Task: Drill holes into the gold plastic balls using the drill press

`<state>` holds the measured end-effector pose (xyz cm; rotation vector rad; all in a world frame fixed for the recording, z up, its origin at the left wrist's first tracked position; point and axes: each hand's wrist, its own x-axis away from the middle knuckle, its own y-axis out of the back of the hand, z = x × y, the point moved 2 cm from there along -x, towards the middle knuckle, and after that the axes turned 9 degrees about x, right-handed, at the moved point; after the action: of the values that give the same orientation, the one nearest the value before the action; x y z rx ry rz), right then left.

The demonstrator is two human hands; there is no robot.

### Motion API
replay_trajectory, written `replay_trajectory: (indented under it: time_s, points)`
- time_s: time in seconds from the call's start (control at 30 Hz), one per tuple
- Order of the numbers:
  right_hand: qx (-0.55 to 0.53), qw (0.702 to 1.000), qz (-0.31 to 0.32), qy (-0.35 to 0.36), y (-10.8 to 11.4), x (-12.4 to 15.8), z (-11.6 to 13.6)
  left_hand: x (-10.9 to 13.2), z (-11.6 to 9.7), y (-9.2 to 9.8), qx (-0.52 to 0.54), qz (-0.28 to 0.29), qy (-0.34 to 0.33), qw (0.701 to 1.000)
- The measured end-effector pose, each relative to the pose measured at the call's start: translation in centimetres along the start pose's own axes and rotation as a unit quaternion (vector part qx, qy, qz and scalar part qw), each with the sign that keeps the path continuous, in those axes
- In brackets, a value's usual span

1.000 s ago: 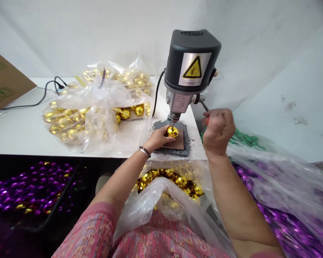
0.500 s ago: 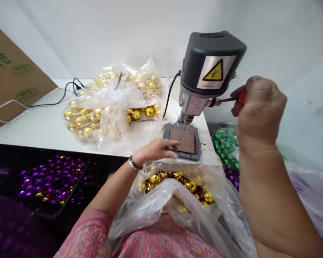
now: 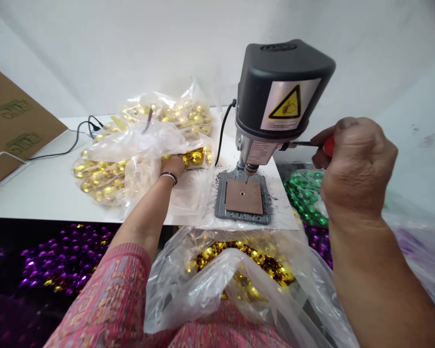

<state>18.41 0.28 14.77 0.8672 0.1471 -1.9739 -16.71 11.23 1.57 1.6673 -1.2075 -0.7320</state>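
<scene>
We see the left hand (image 3: 174,165) at nine o'clock, at the mouth of a clear plastic bag (image 3: 159,139) lying on the white counter (image 3: 32,200). This bag contains shiny gold mirrored balls (image 3: 196,156), and the nearest ones are just beside the hand at its three o'clock. The fingers are mostly hidden from us, so we are not able to tell whether they are spread or pinching a ball.

At three o'clock, our right hand (image 3: 358,164) is curled firmly around a red knob (image 3: 328,146) on a thin metal lever (image 3: 306,143). The lever comes out of a dark grey and silver drill press (image 3: 252,65), which stands between one and two o'clock. Under its drill bit (image 3: 247,179), a square brown board (image 3: 244,205) with one hole lies on the grey metal base (image 3: 221,203).

At six o'clock, a second clear bag (image 3: 210,285) also has gold balls inside. We see shiny purple balls (image 3: 68,256) at eight o'clock and green ones (image 3: 302,193) between three and four.
</scene>
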Motion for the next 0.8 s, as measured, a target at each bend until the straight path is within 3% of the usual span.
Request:
replay_trajectory:
  time_s: [0.17, 0.3, 0.43, 0.53, 0.6, 0.8]
  points:
    - [0.002, 1.000, -0.007, 0.008, -0.1, 0.2, 0.2, 0.7, -0.6, -1.6, 0.161, 0.027, 0.039, 0.986]
    - [0.000, 1.000, -0.003, 0.019, -0.2, 0.4, -0.1, 3.2, -0.5, -0.8, 0.344, 0.035, 0.094, 0.934]
    - [-0.017, 0.999, -0.006, 0.033, -0.2, 0.2, -0.2, 7.4, -0.8, 1.1, 0.494, 0.184, 0.026, 0.849]
    - [-0.001, 1.000, -0.003, 0.026, -0.1, -0.6, 0.4, 10.7, -1.8, 1.5, 0.532, 0.280, -0.021, 0.799]
    - [0.012, 1.000, 0.008, 0.013, -0.2, -1.8, 0.9, 12.1, -2.9, 1.0, 0.523, 0.307, -0.039, 0.794]
    - [0.036, 0.996, 0.047, -0.068, -1.2, -6.4, 1.6, 13.2, -6.9, -1.6, 0.449, 0.291, -0.097, 0.839]
